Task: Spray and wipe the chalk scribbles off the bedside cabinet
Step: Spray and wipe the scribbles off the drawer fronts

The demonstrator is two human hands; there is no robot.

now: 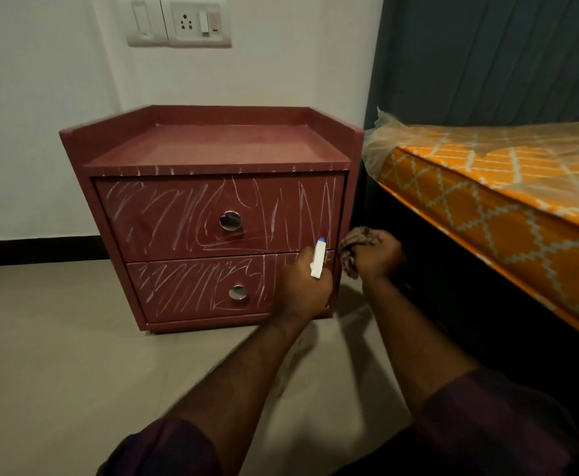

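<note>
A red-brown bedside cabinet (212, 152) stands against the wall with two drawers, each with a round metal knob. White chalk scribbles (164, 214) cover both drawer fronts and the top's front edge. My left hand (301, 286) is closed around a white spray bottle (318, 257) with a blue nozzle tip, held in front of the lower drawer's right part. My right hand (377, 255) clutches a bunched brown patterned cloth (353, 245) just past the cabinet's right front corner.
A bed with an orange patterned mattress (508, 207) in plastic wrap stands close on the right, dark space beneath it. A switch and socket plate (178, 22) is on the white wall above. Grey tiled floor (57, 355) stretches to the left and front.
</note>
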